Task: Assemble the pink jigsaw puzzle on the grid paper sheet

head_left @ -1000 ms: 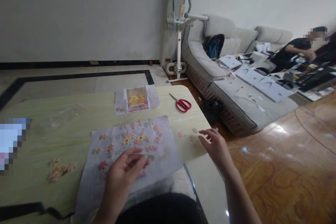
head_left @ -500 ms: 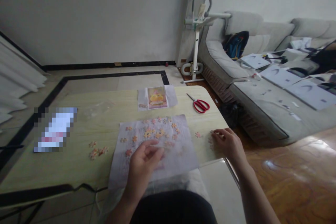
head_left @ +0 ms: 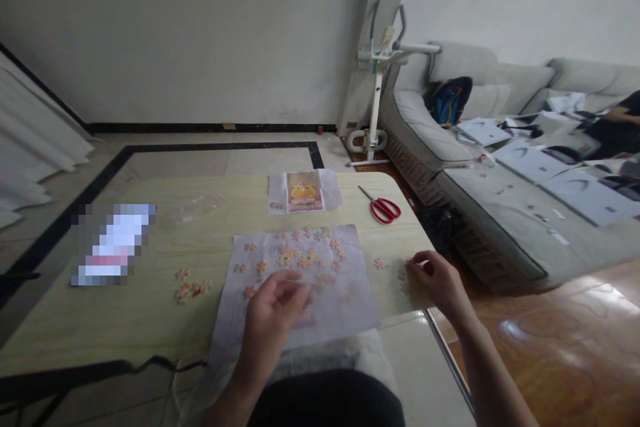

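Observation:
My left hand [head_left: 277, 307] is over the lower part of a printed paper sheet [head_left: 227, 307], its thumb and fingers drawn together; whatever they hold is too blurred to name. Several small orange, yellow and pink jigsaw puzzle pieces [head_left: 309, 257] lie on the sheet, some joined in the middle. At the table's right edge, my right hand [head_left: 440, 283] pinches at a puzzle piece, its fingertips beside a few pale, blurred pieces [head_left: 403, 275]. One pink piece [head_left: 379, 263] lies between the sheet and that hand.
Behind the sheet is a picture card [head_left: 305, 191] with a yellow figure; red-handled scissors [head_left: 384, 209] lie right of it. More pieces [head_left: 193, 287], a clear plastic bag [head_left: 197, 208] and a pixelated phone-like object [head_left: 117, 240] are on the left. Beyond stands a grey sofa [head_left: 493, 203].
The view has tilted up slightly, so everything sits a little lower. My right fingertips have shifted slightly at the pale pieces; my left hand keeps almost the same pose.

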### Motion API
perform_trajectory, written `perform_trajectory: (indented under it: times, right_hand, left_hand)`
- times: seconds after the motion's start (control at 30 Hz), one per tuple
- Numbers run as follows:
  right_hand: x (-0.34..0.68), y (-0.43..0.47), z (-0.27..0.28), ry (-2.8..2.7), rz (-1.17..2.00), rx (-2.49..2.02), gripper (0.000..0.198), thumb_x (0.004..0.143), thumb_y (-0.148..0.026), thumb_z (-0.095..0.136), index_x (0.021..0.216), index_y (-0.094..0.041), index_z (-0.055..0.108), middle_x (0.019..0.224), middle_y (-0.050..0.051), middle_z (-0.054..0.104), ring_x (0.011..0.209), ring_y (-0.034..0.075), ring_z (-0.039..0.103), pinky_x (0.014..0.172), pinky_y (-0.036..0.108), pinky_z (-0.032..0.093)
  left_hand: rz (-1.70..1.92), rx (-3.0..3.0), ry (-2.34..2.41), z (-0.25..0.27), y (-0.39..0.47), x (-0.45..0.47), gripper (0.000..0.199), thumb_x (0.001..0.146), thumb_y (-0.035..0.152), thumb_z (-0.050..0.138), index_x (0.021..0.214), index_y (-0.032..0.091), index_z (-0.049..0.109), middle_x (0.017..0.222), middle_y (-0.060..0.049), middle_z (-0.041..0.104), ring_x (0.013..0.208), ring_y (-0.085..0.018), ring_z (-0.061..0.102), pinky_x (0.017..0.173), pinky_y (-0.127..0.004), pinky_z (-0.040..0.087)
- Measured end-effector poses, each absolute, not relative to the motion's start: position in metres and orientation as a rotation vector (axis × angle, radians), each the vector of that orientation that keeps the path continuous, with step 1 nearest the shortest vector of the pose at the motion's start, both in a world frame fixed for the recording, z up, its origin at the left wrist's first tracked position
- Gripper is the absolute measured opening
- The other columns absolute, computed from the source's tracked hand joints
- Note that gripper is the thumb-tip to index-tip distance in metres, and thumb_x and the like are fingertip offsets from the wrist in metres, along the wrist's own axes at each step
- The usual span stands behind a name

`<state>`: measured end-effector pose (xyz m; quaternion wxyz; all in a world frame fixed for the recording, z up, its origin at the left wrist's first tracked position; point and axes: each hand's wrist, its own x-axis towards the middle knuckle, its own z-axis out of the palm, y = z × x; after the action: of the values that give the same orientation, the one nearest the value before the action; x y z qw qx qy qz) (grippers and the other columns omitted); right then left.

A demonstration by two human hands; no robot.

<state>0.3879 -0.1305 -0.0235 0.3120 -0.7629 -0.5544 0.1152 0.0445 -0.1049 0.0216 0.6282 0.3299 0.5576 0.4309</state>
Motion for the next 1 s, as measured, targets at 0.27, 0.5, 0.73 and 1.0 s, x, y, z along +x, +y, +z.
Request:
perform_trajectory:
  times: [0.27, 0.5, 0.73, 1.0]
  right_hand:
    - [0.339, -0.133, 0.000, -1.146, 0.769, -1.643, 0.032, 0.083, -0.044, 0.070, 0.100, -0.018, 0.069, 0.066, 0.002, 0.067, 0.061, 0.017, 0.063, 0.059, 0.029, 0.050]
    - [0.293, -0.119, 0.026, -1.197, 0.925, -1.406, 0.020, 0.081, -0.038, 0.074, 0.081, -0.019, 0.067, 0.077, 0.003, 0.068, 0.069, 0.015, 0.062, 0.064, 0.026, 0.050]
    - [0.279, -0.117, 0.036, -1.175, 0.957, -1.388, 0.022, 0.080, -0.039, 0.075, 0.083, -0.019, 0.067, 0.067, -0.001, 0.064, 0.059, 0.012, 0.057, 0.054, 0.024, 0.046]
    - [0.302, -0.121, 0.031, -1.061, 0.833, -1.528, 0.026, 0.077, -0.043, 0.076, 0.087, -0.020, 0.070, 0.061, -0.001, 0.063, 0.055, 0.015, 0.058, 0.053, 0.026, 0.048]
  left_hand:
    - [0.985, 0.734, 1.282, 0.022, -0.104, 0.045, 0.053, 0.059, 0.043, 0.081, 0.098, 0.013, 0.064, 0.079, -0.006, 0.070, 0.074, -0.027, 0.071, 0.050, -0.040, 0.064]
    - [0.998, 0.751, 1.262, 0.021, -0.106, 0.041, 0.051, 0.062, 0.044, 0.081, 0.101, 0.014, 0.067, 0.080, -0.006, 0.072, 0.076, -0.027, 0.073, 0.054, -0.038, 0.065]
    - [1.021, 0.820, 1.273, 0.019, -0.106, 0.038, 0.046, 0.064, 0.041, 0.081, 0.097, 0.012, 0.070, 0.074, -0.006, 0.072, 0.068, -0.023, 0.072, 0.055, -0.031, 0.064]
    - [1.026, 0.740, 1.201, 0.019, -0.107, 0.031, 0.046, 0.063, 0.041, 0.084, 0.096, 0.013, 0.069, 0.076, -0.005, 0.070, 0.069, -0.024, 0.071, 0.059, -0.043, 0.065]
